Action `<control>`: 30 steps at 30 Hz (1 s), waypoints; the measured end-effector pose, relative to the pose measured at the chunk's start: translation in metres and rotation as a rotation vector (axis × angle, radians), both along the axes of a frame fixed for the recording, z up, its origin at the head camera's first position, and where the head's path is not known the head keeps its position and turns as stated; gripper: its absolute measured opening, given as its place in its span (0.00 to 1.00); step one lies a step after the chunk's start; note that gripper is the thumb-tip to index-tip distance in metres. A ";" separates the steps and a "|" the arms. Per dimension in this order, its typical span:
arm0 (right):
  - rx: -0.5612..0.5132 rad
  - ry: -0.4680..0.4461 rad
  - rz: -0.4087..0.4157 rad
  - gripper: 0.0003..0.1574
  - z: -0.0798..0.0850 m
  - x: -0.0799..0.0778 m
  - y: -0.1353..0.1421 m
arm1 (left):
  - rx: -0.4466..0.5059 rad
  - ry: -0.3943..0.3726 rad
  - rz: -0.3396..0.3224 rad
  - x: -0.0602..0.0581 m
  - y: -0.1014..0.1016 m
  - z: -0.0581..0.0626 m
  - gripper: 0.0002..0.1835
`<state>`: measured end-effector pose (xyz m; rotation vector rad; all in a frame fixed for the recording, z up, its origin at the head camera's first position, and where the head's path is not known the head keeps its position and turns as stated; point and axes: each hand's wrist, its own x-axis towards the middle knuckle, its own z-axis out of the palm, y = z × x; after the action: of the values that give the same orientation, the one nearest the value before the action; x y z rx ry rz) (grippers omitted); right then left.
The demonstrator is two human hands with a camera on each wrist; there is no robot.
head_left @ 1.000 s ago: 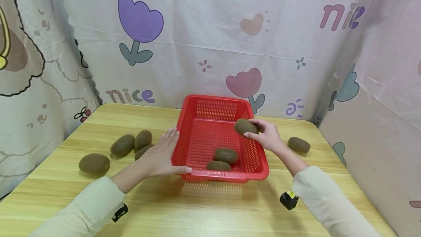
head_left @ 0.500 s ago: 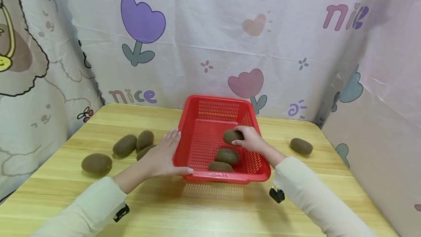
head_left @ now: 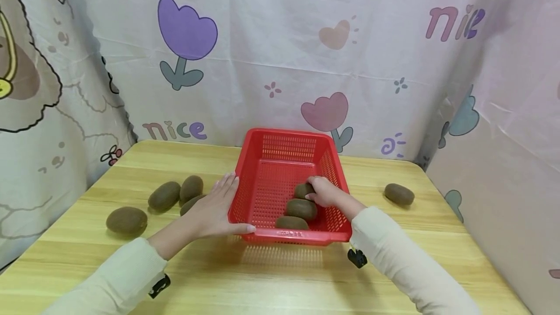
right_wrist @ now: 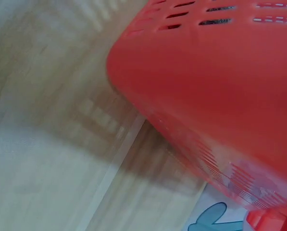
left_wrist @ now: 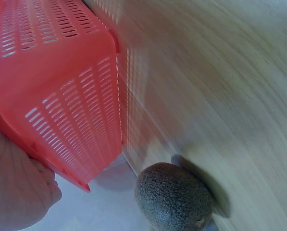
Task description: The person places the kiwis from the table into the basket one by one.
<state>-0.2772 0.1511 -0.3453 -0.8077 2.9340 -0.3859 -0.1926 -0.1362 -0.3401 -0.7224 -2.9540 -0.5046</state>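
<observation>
A red plastic basket (head_left: 269, 179) with slotted walls stands on the table. My right hand (head_left: 325, 192) reaches inside it and grips a kiwi (head_left: 303, 190) low over the basket floor. Just in front of that one lie a second kiwi (head_left: 302, 209) and a third kiwi (head_left: 291, 223), by the near wall. My left hand (head_left: 213, 210) rests on the basket's left rim and near corner, fingers straight, thumb along the front edge. In the left wrist view, part of this hand (left_wrist: 20, 185) shows against the rim. The right wrist view shows only the basket's outside (right_wrist: 205, 91), not the hand.
Several kiwis lie left of the basket, among them one kiwi (head_left: 127, 221) farthest left and one kiwi (head_left: 191, 188) nearer the back. A lone kiwi (head_left: 399, 194) sits at the right on the wooden table (head_left: 262, 286). A printed curtain (head_left: 262, 38) hangs behind.
My right hand has carried its kiwi from over the basket's right rim down and leftward, beside the two kiwis inside. The left hand has stayed on the rim.
</observation>
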 end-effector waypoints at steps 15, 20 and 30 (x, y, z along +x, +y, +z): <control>-0.318 0.171 -0.041 0.25 0.023 0.014 0.018 | -0.005 -0.013 0.000 0.000 0.000 0.002 0.63; -0.385 0.235 -0.060 0.27 0.026 0.021 0.032 | -0.008 -0.008 -0.003 0.000 0.000 0.002 0.62; -0.501 0.370 -0.145 0.27 0.016 0.028 0.065 | 0.000 -0.003 -0.006 0.000 0.000 0.001 0.63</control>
<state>-0.2493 0.2164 -0.3291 -0.7813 3.2952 -1.1298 -0.1925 -0.1365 -0.3388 -0.7309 -2.9557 -0.5062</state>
